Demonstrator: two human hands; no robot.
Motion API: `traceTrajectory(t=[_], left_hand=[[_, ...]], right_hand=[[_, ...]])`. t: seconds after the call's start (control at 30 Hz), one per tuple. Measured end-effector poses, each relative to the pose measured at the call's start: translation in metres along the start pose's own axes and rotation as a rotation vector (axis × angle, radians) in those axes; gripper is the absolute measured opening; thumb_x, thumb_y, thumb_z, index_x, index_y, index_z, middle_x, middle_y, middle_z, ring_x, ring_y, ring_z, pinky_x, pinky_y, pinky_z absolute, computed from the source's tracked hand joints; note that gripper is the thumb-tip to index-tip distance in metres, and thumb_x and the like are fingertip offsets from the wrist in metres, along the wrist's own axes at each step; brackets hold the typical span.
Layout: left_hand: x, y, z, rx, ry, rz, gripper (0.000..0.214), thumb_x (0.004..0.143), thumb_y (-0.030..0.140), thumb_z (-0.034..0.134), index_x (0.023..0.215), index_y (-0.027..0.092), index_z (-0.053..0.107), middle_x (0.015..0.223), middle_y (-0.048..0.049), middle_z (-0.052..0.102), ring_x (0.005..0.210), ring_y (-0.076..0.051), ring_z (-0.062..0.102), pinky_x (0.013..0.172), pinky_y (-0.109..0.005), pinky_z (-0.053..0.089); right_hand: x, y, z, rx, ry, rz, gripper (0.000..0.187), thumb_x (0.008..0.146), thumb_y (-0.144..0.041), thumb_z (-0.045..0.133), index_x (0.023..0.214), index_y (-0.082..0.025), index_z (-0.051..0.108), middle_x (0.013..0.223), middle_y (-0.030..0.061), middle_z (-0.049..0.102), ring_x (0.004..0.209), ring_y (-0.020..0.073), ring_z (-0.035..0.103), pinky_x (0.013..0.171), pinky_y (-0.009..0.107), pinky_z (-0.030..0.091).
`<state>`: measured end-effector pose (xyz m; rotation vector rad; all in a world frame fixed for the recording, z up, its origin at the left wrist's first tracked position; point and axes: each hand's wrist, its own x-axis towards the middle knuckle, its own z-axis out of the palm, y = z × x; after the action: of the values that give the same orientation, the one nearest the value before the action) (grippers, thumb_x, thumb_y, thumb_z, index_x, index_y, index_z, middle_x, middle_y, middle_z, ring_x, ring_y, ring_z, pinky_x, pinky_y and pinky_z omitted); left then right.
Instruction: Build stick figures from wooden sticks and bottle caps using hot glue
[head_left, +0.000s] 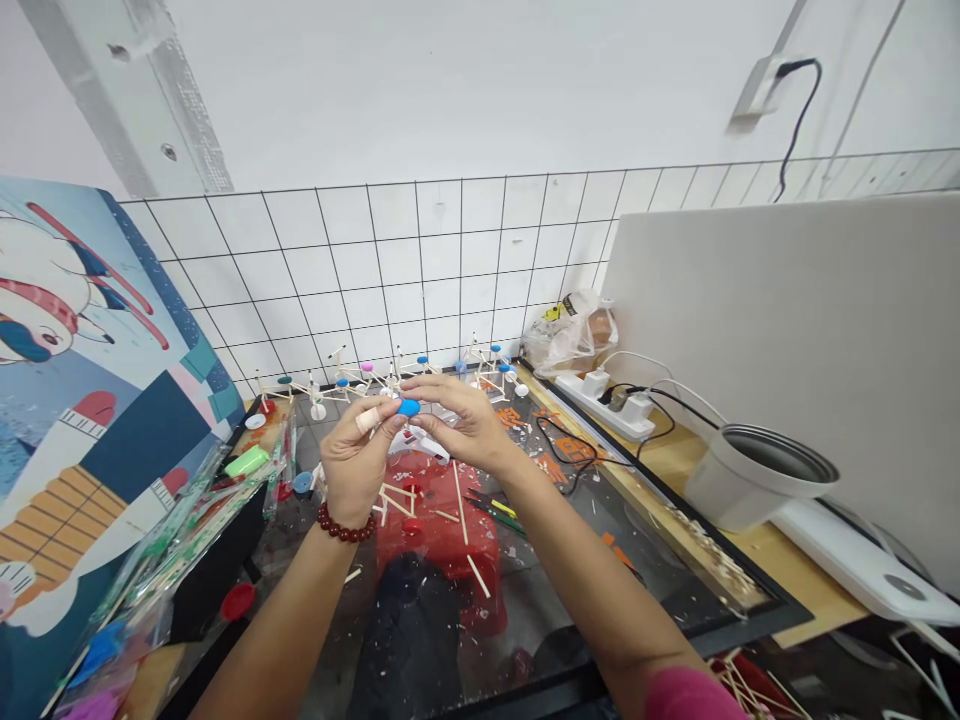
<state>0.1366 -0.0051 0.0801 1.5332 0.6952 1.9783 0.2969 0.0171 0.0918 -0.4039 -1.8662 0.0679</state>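
Note:
A small blue disc [408,407] is held up in front of me, pinched between the fingers of both hands. My left hand [354,450], with a bandage on one finger and a beaded bracelet at the wrist, is closed on its left side. Thumb and fingertips of my right hand [469,425] grip it from the right. Beyond the hands stand several small models of wooden sticks [491,380] with coloured discs. Below lies a red stool [476,540], seen through the clear tabletop, with loose wooden sticks [459,500] in the same area.
Pliers with green-yellow handles [504,510] lie right of the stool. A power strip [607,405], a grey-white pot [750,480] and a plastic bag [574,330] stand along the right. On the left are an illustrated board [97,420] and a bright green piece [246,461]. A wire grid [442,270] lines the wall.

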Motion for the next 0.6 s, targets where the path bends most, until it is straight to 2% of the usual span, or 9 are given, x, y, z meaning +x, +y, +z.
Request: traceTrajectory(t=[0.2,0.37,0.47,0.53,0.6], left_hand=[[0.001,-0.0044,-0.001,-0.106,-0.021,-0.084,0.028,0.065,0.018,0.086,0.091,0.026,0.08,0.098,-0.0022,0.073,0.086,-0.015,0.066,0.082,-0.027,0.055],[0.0015,-0.0044,-0.001,-0.062,-0.003,-0.049,0.014,0.067,0.019,0.084,0.08,0.024,0.08,0.088,-0.0026,0.073,0.089,-0.016,0.066,0.085,-0.027,0.053],[0.0016,-0.0063,-0.0013,-0.061,0.016,-0.055,0.013,0.067,0.019,0.084,0.078,0.025,0.08,0.087,-0.0016,0.074,0.087,-0.016,0.067,0.084,-0.027,0.053],[0.0021,-0.0079,-0.0016,-0.097,0.005,-0.104,0.019,0.065,0.019,0.085,0.082,0.025,0.08,0.089,-0.0016,0.075,0.085,-0.015,0.068,0.082,-0.026,0.054],[0.0032,-0.0083,-0.0018,-0.168,-0.023,-0.215,0.028,0.062,0.02,0.088,0.089,0.023,0.08,0.091,-0.0028,0.077,0.082,-0.015,0.068,0.078,-0.025,0.055]], right_hand=[[0.0009,-0.0003,-0.0003,0.011,0.008,0.011,0.02,0.094,-0.026,0.061,0.114,-0.025,0.066,0.116,0.0061,0.072,0.112,0.0173,0.066,0.099,0.043,0.055],[0.0009,0.0013,0.0001,0.025,0.014,-0.015,0.022,0.094,-0.024,0.061,0.115,-0.026,0.066,0.116,0.0056,0.072,0.113,0.0171,0.066,0.1,0.043,0.054],[-0.0001,0.0024,0.0006,0.018,0.012,-0.016,0.023,0.094,-0.026,0.061,0.116,-0.027,0.065,0.117,0.005,0.072,0.112,0.0177,0.066,0.099,0.044,0.054],[-0.0006,0.0028,0.0006,0.004,0.021,-0.009,0.023,0.094,-0.026,0.061,0.116,-0.027,0.066,0.117,0.0051,0.071,0.111,0.0179,0.066,0.099,0.043,0.054],[-0.0009,0.0031,0.0003,-0.023,0.035,-0.003,0.021,0.093,-0.025,0.061,0.114,-0.026,0.066,0.116,0.0057,0.071,0.11,0.0181,0.066,0.098,0.042,0.055]])
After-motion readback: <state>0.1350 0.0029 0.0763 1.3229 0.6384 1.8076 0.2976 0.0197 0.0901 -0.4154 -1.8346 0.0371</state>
